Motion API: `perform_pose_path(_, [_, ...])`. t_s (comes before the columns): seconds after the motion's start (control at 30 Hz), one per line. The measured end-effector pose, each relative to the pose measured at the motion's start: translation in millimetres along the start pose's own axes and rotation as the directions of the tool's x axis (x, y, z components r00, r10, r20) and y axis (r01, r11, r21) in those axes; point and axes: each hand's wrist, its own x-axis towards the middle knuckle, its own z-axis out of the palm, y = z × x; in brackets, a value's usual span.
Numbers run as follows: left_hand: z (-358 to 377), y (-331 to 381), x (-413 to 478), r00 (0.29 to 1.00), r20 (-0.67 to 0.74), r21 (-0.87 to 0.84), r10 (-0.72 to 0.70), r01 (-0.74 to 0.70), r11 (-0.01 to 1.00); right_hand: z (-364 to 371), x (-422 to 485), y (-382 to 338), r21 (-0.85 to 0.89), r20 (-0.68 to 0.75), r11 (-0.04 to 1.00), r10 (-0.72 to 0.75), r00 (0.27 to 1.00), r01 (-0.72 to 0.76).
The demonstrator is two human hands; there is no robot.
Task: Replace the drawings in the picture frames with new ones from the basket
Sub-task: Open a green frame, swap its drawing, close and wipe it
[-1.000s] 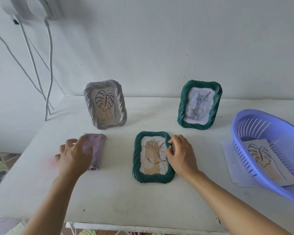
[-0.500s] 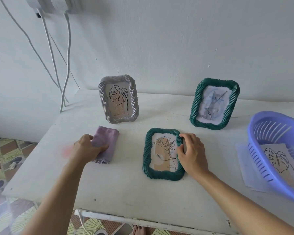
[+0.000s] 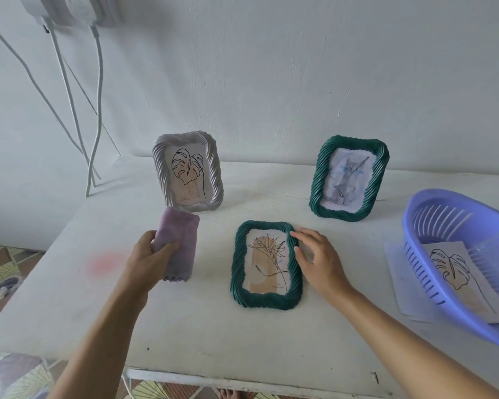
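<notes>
Left hand [image 3: 146, 257] gripping the purple cloth [image 3: 182, 234], right hand [image 3: 320, 263] — fingers loose — touching the flat-lying green picture frame [image 3: 265, 300]

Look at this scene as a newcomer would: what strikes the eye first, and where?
A green frame lies flat in the middle, the right hand touching its right edge. Left of it, the left hand grips a purple cloth. At the far right, a lilac basket holds a leaf drawing.

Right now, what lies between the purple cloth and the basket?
In the head view, the flat green frame, the right hand at its right edge, then paper sheets under the basket.
</notes>
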Motion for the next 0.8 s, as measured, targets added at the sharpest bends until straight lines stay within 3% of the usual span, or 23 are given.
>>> perform_pose_path(0.13, [12.2,9.0,-13.7,0.996,0.081,-0.252,0.029,-0.007,0.968,-9.7,-1.2,-1.5,-0.013,0.145,1.0,0.027,0.989,-0.026])
perform_pose_path(0.27, [28.9,25.2,-26.4,0.981,0.195,-0.416,0.019,0.065,0.907,-14.6,-1.3,-13.2,0.043,0.076,0.999,0.021,0.997,-0.025])
perform_pose_path(0.4, [40.3,43.4,-37.0,0.946,0.316,-0.448,0.077,0.078,0.891,-24.7,2.4,-43.3,0.27,0.066,0.957,0.09,0.994,-0.104])
perform_pose_path(0.53, [55.7,62.0,-49.4,0.907,0.383,-0.418,0.175,0.001,0.909,-33.0,6.9,-74.9,0.534,0.328,0.763,0.212,0.921,-0.366])
perform_pose_path(0.7, [69.5,71.2,-52.5,0.898,0.384,-0.345,0.215,-0.077,0.936,-49.9,3.5,-85.5,0.783,0.498,0.347,0.148,0.855,-0.516])
perform_pose_path(0.8, [74.4,70.5,-52.6,0.91,0.352,-0.28,0.217,-0.119,0.953,-55.5,0.0,-84.1,0.772,0.529,0.339,0.128,0.839,-0.538])
